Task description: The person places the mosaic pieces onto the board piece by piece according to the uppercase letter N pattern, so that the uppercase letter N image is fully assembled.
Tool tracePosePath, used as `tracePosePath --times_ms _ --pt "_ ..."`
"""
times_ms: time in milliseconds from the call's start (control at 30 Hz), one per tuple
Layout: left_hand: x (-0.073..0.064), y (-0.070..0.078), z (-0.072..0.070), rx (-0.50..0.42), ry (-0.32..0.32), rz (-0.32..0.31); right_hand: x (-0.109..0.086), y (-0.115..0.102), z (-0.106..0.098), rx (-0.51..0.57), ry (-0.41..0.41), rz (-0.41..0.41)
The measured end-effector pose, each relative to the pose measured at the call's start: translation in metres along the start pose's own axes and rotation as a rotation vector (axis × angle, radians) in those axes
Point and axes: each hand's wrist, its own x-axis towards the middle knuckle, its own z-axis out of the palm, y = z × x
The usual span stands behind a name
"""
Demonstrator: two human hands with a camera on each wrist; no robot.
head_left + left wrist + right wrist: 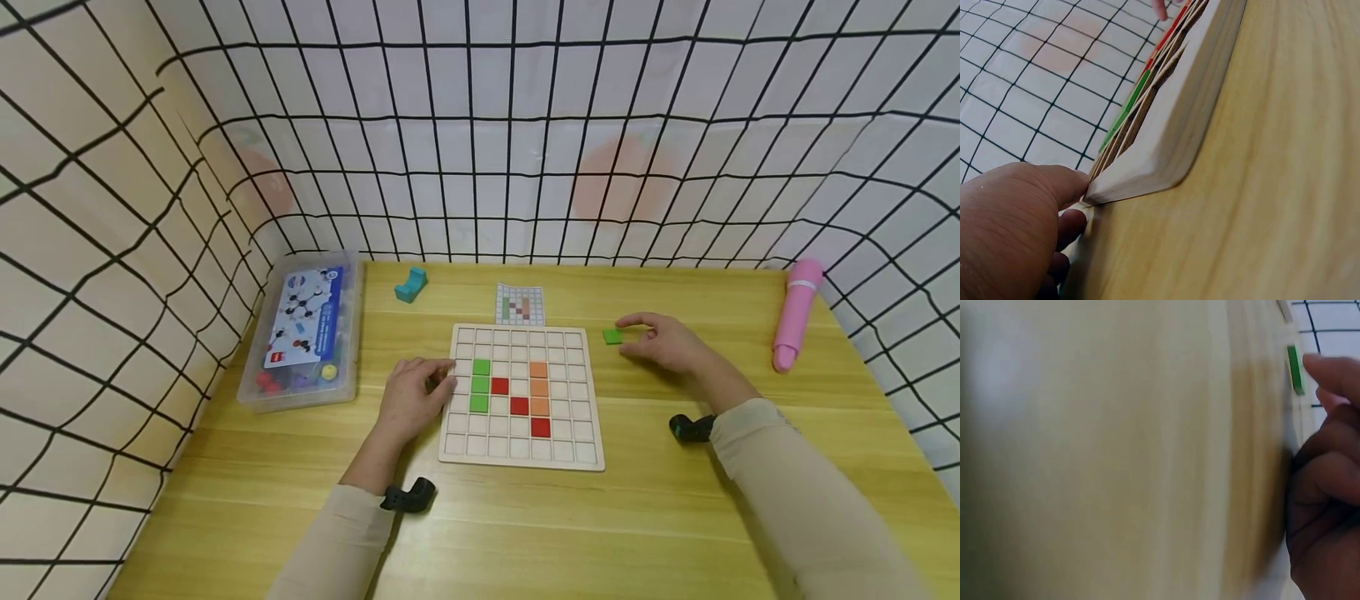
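Note:
A square wooden grid board (521, 460) lies flat on the table, with green tiles (480, 385), red tiles (519, 406) and orange tiles (538, 387) in its cells. My left hand (411, 398) rests at the board's left edge, thumb and index fingertips against the rim. In the left wrist view, the thumb (1063, 184) meets the board's corner. Right of the board, a loose green tile (612, 336) lies on the table. My right hand (663, 342) is just beside this tile, thumb and index finger spread apart around its right side; the right wrist view shows a fingertip close to it.
A small printed pattern card (519, 305) lies behind the board. At the left stands a clear plastic box (300, 333) of coloured parts. A blue curved block (411, 285) sits at the back, a pink cylinder (797, 317) at the far right. Black wire mesh (491, 150) encloses the table.

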Motion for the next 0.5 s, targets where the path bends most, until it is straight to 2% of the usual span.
tracePosePath --times_ms 233,500 --pt "0.0006 0.0012 -0.0002 0.001 0.002 0.002 0.0091 0.0066 -0.0085 0.004 -0.073 -0.004" --pt "0.0005 -0.0001 0.0011 0.004 0.004 -0.003 0.0109 0.0005 -0.0074 0.015 -0.102 0.022"
